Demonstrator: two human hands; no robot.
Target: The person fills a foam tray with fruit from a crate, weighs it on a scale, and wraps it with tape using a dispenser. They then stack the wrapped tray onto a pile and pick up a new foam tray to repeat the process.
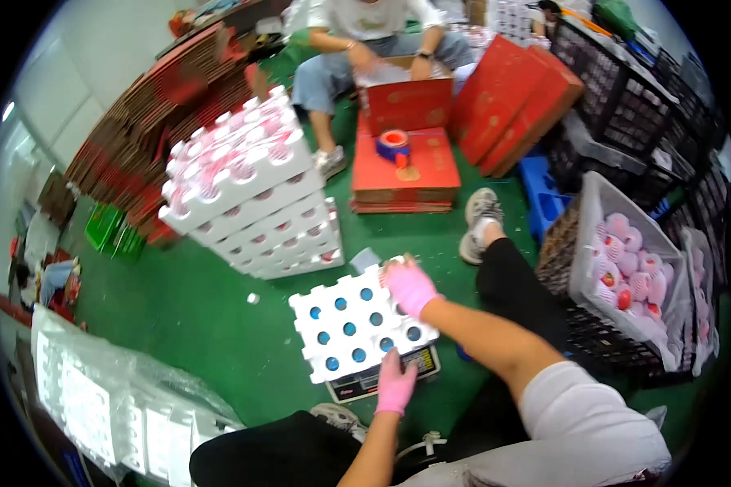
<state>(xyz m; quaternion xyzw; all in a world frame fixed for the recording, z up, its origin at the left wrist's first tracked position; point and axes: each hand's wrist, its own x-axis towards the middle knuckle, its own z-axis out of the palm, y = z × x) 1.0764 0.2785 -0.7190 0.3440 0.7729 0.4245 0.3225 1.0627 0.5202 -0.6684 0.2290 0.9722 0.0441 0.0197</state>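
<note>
On a green floor (211,316), a slope of flat cartons (158,105) runs out of view at the left. Beside it leans a stack (252,191) of white trays filled with pink-netted fruit. At the right, a lined crate (594,203) holds more netted fruit, its far side lost in the blurred edge of the view. A seated co-worker (365,36), head cut off at the top, bends over red boxes (404,174).

In the centre, a white foam tray (353,325) with round blue-showing holes lies on a scale (356,388). The tray covers most of the scale and its display is too small to read. The pink-gloved right hand (410,286) clasps the tray's far corner. The gloved left hand (395,385) grasps the tray's near edge, its fingertips hidden against the foam. A blue tape roll (393,146) sits on the boxes.
</note>
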